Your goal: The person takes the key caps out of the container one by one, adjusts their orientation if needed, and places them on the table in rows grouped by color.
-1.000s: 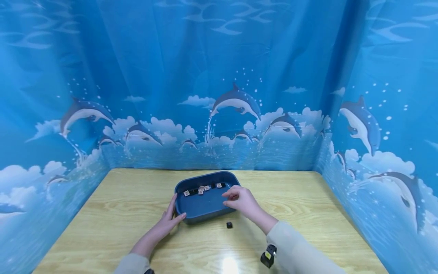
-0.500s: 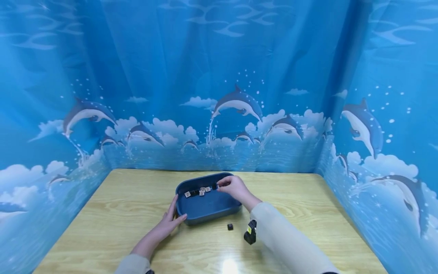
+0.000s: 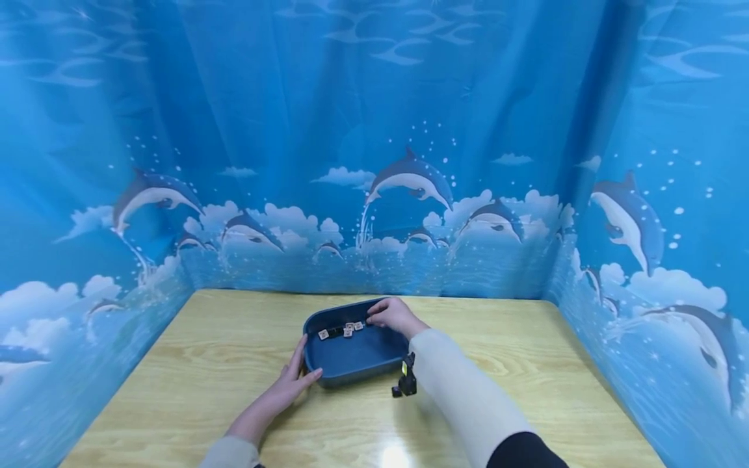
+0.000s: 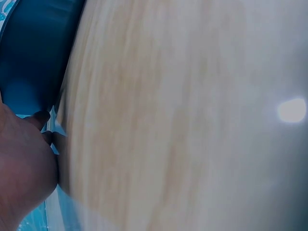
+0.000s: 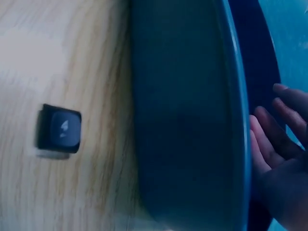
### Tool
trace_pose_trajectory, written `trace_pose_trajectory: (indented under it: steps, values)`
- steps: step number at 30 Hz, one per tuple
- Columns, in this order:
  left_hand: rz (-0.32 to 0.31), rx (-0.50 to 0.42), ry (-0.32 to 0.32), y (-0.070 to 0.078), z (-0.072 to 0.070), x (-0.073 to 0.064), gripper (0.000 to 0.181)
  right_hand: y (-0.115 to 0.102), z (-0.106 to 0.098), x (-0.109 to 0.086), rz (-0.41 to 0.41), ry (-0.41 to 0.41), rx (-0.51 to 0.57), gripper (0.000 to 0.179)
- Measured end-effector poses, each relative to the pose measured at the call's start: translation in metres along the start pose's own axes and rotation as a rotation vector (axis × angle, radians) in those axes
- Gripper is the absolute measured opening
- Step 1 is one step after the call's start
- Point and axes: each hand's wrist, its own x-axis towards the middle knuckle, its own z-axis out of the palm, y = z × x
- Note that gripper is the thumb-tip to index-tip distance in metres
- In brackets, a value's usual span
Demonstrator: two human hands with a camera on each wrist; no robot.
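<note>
A dark blue plastic tray [image 3: 351,374] sits on the table. My left hand [image 3: 288,383] rests on its left end, thumb at the front rim and fingers along the side. Over the tray's far right part, my right hand [image 3: 398,316] has thumb and fingertips together at a keycap, mostly hidden by the fingers. To its left runs a row of small keycaps, some black [image 3: 335,332] and some whitish [image 3: 324,335]. One black keycap [image 5: 65,129] with a white mark lies on the table before the tray, partly behind the right wrist camera in the head view.
The light wood-grain table [image 3: 222,364] reaches back to a blue dolphin-print curtain [image 3: 292,162], which also closes off both sides. A black wrist camera [image 3: 407,377] hangs below the right sleeve, over the table near the loose keycap. Light glares on the front tabletop.
My right hand has reached forward and left into the tray, its fingers closing at the right end of the keycap row. My left hand stays on the tray.
</note>
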Motion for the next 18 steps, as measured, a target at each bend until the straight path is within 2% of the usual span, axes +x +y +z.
trace_pose_trajectory:
  steps: [7, 13, 18]
  values:
    - [0.019, 0.002, 0.001, 0.000, -0.001, 0.000, 0.090, -0.008, 0.004, 0.003, 0.058, -0.050, 0.032, 0.028]
    - [0.022, 0.003, 0.008, 0.000, 0.000, -0.002, 0.089, -0.015, 0.009, 0.005, 0.077, -0.079, -0.078, 0.027]
    - [0.052, -0.003, 0.015, 0.000, 0.000, -0.002, 0.087, -0.016, 0.007, 0.008, 0.065, -0.122, -0.159, 0.026]
